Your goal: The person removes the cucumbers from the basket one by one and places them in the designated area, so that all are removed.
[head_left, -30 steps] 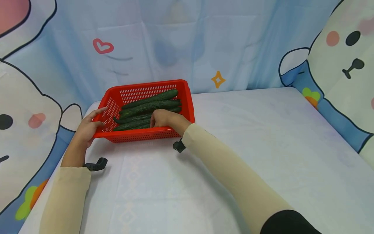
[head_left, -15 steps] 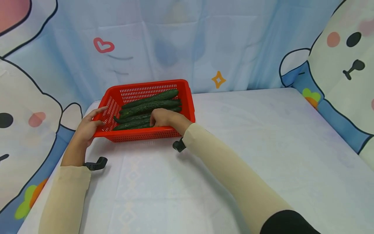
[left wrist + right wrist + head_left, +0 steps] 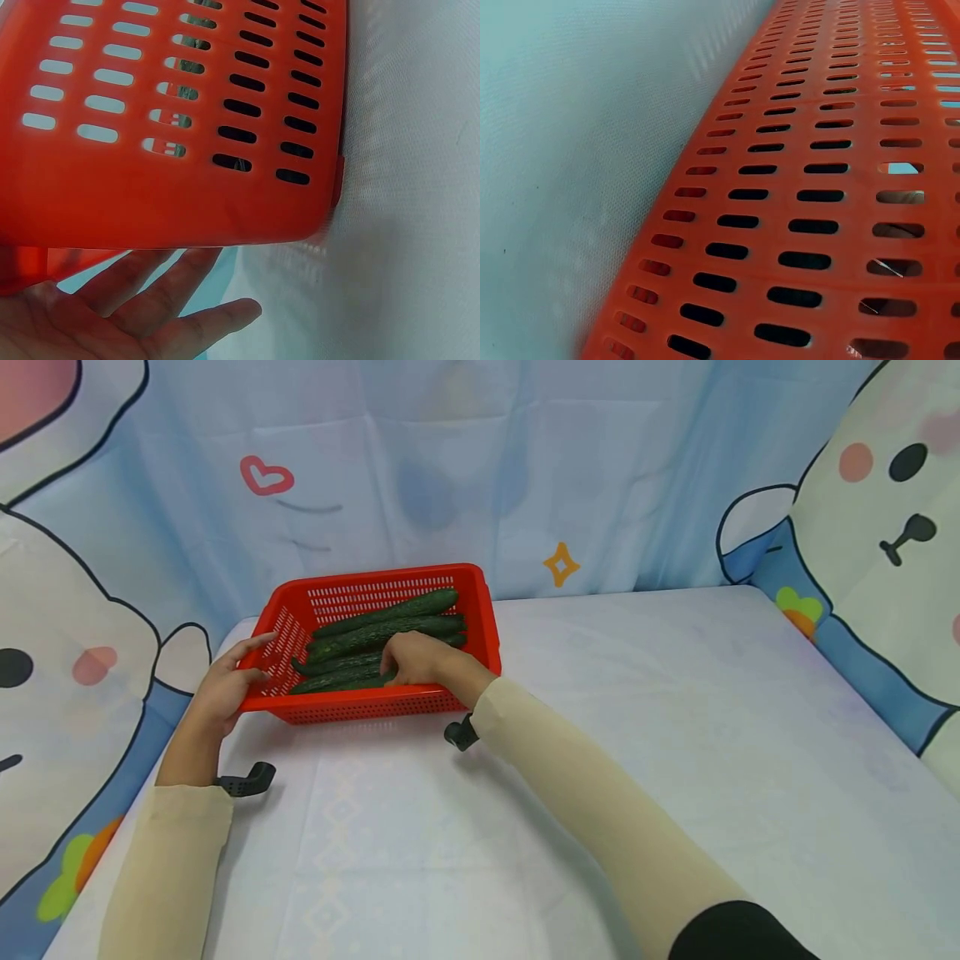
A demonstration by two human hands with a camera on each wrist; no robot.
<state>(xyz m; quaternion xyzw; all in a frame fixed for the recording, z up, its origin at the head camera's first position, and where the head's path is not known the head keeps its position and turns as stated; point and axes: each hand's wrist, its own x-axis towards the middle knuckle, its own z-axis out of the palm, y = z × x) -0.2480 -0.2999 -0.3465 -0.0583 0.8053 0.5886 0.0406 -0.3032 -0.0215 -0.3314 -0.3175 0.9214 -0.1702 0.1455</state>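
- Cucumbers (image 3: 382, 631) stacked lengthwise in red basket (image 3: 480, 610), at about 11 o'clock on counter (image 3: 600, 735), close to cartoon backdrop (image 3: 450, 460).
- Right hand (image 3: 416, 662) reaching over near rim into basket, now a touch further left than half a second ago and a little higher over the pile; fingers (image 3: 390, 672) curled down onto the nearest cucumber at the 6 o'clock side of the stack.
- Hard to tell whether right fingers fully wrap that cucumber or merely press on it; looks like the start of a grasp, judged from the curl.
- Left hand (image 3: 225, 685) unmoved across the last second, planted at the basket's 9 o'clock corner; thumb on the rim, fingers (image 3: 172, 300) spread and fairly straight beneath the slotted wall, as seen from left wrist view.
- Basket itself in the same spot as before, so left hand reads as bracing rather than shifting it.
- Right wrist view filled by slotted orange wall (image 3: 802, 195) and pale counter cloth (image 3: 570, 150); no fingers visible there.
- No cucumber lifted clear yet; pile arrangement unchanged apart from the small hand shift.
- Beige sleeves (image 3: 600, 810) on both forearms, with black wrist mounts (image 3: 247, 781) just above the counter.
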